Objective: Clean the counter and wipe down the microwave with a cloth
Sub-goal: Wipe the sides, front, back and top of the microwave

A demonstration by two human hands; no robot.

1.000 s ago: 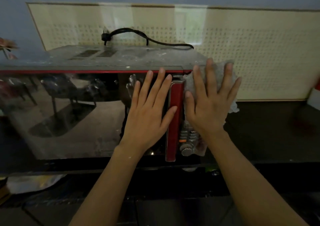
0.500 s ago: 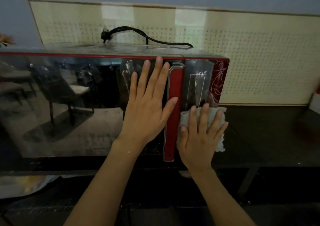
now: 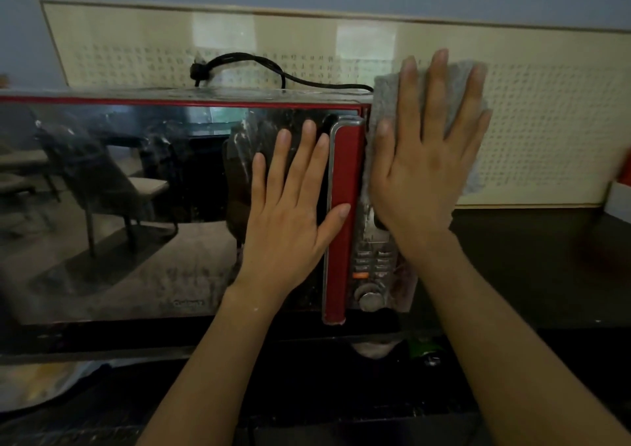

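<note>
A red microwave with a mirrored door stands on a dark counter. My left hand lies flat on the door glass, fingers straight, thumb against the red door handle. With straight fingers, my right hand presses a grey cloth flat against the upper part of the control panel. The cloth sticks out above and to the right of the fingers. Below the hand the panel's buttons and round knob show.
A black power cord with its plug lies on the microwave's top. A cream panel with small dark marks leans against the wall behind. A white and red object sits at the far right edge. Crumpled plastic lies lower left.
My right hand has slid the cloth from the lower part of the control panel up to its top, after going down from the top before that. My left hand stays on the door.
</note>
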